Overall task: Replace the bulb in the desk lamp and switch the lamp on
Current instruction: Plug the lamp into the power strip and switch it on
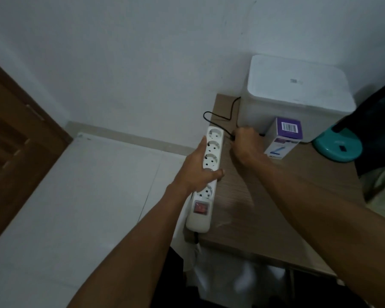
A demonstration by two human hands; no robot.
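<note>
Two hands at desk [242, 207] edge, left hand [197, 168] holding power strip [206, 174]

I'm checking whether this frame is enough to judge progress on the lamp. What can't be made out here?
Head view only:
- Plug: hidden inside the right hand, which grips the end of the black cord.
- Desk lamp: only its teal base shows; arm, head and bulb are cut off by the right edge.
- Fourth socket of the power strip: covered by the left hand.
- Bulb box: print too small and blurred to read.
</note>
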